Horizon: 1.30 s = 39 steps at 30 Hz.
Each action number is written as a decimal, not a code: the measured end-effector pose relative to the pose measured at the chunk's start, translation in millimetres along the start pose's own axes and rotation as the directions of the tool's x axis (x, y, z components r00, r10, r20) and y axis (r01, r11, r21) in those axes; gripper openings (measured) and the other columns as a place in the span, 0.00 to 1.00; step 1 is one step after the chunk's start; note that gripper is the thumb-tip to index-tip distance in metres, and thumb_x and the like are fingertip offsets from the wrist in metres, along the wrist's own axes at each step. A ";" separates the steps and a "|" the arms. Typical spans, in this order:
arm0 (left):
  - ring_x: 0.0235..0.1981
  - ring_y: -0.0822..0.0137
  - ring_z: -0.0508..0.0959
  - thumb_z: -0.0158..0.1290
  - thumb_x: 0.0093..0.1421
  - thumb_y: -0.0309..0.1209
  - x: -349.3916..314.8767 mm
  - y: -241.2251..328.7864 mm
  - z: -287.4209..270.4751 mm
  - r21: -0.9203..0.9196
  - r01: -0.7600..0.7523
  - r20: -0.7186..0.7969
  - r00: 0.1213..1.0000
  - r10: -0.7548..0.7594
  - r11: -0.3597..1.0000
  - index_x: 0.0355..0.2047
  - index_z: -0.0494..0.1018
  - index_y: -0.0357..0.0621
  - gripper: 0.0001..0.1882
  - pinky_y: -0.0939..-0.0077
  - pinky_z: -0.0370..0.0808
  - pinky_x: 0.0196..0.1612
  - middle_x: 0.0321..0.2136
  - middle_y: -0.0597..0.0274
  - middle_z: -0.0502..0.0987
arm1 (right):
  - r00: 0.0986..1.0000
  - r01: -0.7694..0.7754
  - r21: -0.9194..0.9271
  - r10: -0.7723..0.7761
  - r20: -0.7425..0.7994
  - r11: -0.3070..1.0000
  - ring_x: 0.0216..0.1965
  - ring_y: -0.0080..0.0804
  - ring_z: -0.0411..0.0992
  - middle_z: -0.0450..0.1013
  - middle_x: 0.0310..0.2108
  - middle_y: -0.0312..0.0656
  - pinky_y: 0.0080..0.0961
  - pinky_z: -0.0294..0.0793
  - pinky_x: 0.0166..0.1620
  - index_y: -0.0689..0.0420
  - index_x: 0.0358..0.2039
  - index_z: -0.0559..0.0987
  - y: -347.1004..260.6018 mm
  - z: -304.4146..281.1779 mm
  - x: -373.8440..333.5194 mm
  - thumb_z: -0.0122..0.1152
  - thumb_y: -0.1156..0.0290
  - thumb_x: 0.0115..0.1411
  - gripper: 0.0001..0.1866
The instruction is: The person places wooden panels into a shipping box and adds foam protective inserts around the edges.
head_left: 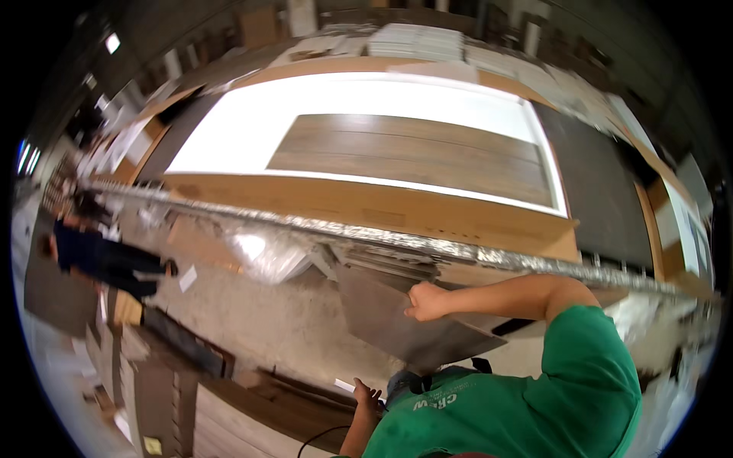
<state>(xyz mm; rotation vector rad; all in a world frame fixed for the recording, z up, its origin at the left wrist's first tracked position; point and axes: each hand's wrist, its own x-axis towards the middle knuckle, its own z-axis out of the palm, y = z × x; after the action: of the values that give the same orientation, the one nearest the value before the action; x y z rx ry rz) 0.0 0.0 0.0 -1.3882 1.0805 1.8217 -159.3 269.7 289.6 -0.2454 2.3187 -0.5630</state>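
Observation:
My right hand (427, 300) is closed on the upper edge of a dark grey-brown sheet (408, 332), which hangs at a slant in front of my body. Low in the picture, close to my waist, my left hand (366, 394) has its fingers apart and seems to hold nothing. A small white strip (344, 385) lies beside its fingers. Beyond the sheet, an open cardboard carton (366, 211) rests on a long work surface. In the carton, a brown wood-grain panel (412, 153) lies on a white layer (252, 126) with a raised white rim.
A metallic rail (382, 233) runs along the near side of the carton. Clear plastic wrap (275, 259) lies on the floor. A person in dark clothes (107, 252) stands at the left. Stacked brown boards (252, 424) fill the lower left; white panels (416, 42) are piled far back.

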 end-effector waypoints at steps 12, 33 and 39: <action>0.48 0.59 0.58 0.38 0.39 0.68 -35.2 120.6 35.5 -0.938 -0.057 0.219 0.666 0.713 0.342 0.51 0.51 0.46 0.47 0.59 0.62 0.44 0.49 0.59 0.56 | 0.834 0.343 0.363 -0.103 -0.542 0.866 0.13 0.21 0.61 0.63 0.08 0.37 0.23 0.61 0.17 0.64 0.15 0.70 -64.0 -134.4 -178.9 0.60 0.59 0.43 0.19; 0.43 0.61 0.63 0.42 0.54 0.40 -303.9 373.9 276.7 -0.699 -0.584 0.450 0.090 0.888 0.413 0.45 0.61 0.37 0.22 0.67 0.60 0.47 0.44 0.58 0.64 | -0.189 0.358 0.524 0.609 -0.770 0.773 0.25 0.31 0.64 0.66 0.19 0.47 0.26 0.63 0.29 0.65 0.25 0.69 129.5 -107.9 -166.9 0.40 0.64 0.56 0.15; 0.43 0.60 0.66 0.44 0.52 0.31 -251.1 517.9 342.8 -0.372 -0.711 0.735 0.167 0.657 0.597 0.43 0.59 0.31 0.20 0.67 0.65 0.46 0.41 0.52 0.65 | -0.106 0.008 0.740 0.736 -0.668 0.673 0.33 0.47 0.67 0.68 0.28 0.58 0.35 0.65 0.35 0.69 0.27 0.70 190.1 -202.5 -90.5 0.40 0.62 0.55 0.20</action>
<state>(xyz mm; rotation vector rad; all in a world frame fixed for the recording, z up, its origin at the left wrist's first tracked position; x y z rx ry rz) -527.4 49.4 410.1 0.3225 1.2395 2.5908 -237.6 533.8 386.7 1.8054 3.0124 -1.3222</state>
